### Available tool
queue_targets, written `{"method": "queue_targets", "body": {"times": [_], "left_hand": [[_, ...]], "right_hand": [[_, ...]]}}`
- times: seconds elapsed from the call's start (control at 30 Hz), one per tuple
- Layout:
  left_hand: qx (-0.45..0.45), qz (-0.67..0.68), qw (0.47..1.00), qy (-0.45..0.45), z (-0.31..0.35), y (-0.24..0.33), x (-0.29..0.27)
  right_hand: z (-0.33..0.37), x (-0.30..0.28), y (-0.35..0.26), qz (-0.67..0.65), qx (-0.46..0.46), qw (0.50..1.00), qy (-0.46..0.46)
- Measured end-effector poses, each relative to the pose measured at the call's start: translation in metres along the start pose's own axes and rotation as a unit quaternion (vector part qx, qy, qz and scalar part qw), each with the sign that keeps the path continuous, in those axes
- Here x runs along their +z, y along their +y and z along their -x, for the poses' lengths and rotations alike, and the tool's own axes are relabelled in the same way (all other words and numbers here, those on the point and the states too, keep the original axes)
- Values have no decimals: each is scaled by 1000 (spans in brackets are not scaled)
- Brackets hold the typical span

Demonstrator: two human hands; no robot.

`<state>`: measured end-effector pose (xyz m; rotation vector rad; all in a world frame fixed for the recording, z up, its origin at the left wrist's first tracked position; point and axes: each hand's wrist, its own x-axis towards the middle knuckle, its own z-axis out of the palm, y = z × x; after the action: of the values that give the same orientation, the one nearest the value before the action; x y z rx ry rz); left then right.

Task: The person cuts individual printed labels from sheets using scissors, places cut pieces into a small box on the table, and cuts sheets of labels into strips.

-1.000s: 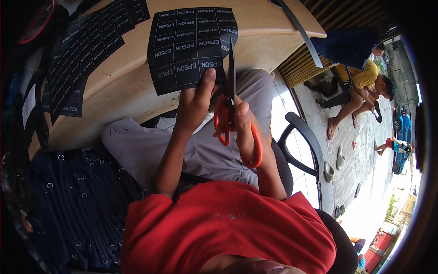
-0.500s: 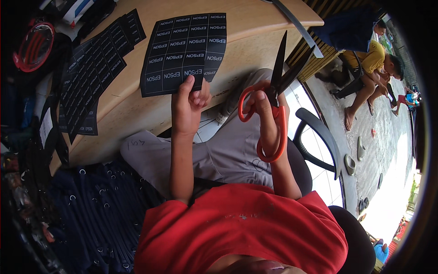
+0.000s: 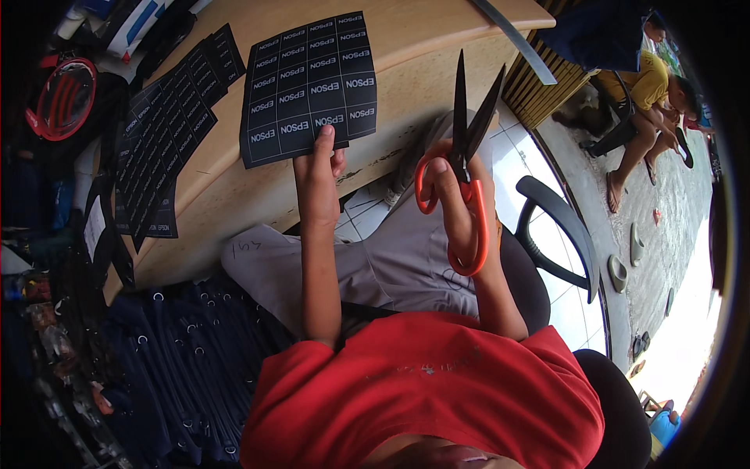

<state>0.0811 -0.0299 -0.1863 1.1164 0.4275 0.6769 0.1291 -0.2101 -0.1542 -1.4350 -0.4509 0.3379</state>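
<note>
My left hand [image 3: 320,180] pinches the lower edge of a black printed sheet [image 3: 308,86], thumb on top and fingers behind. The sheet is marked off in a grid of rectangles with pale lettering and is raised over the table's near edge. To its right, my right hand [image 3: 455,195] grips a pair of scissors [image 3: 466,148] with orange handles and long dark blades. The blades point up and stand apart, with nothing between them. A gap separates them from the sheet.
More black printed sheets [image 3: 168,129] overlap on the wooden table [image 3: 406,39] at left, hanging past its edge. A metal ruler [image 3: 516,43] lies at the far corner. Dark blue straps with rings [image 3: 187,359] pile at lower left. A person [image 3: 652,94] sits at far right near slippers [image 3: 617,273].
The sheet has shifted slightly left and its overlapping right part now lines up more flatly. The scissors have turned more upright, and their blades are somewhat closer together.
</note>
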Motion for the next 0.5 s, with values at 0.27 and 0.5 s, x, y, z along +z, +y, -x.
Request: {"method": "queue_targets", "body": {"times": [0.27,0.5], "left_hand": [[29,-112,993,-26,-1,-4,5],[4,-145,988,-51,1,-11,6]], "right_hand": [[1,4,7,27,115,985,-123],[-4,14,2,59,142,976,-157]]}}
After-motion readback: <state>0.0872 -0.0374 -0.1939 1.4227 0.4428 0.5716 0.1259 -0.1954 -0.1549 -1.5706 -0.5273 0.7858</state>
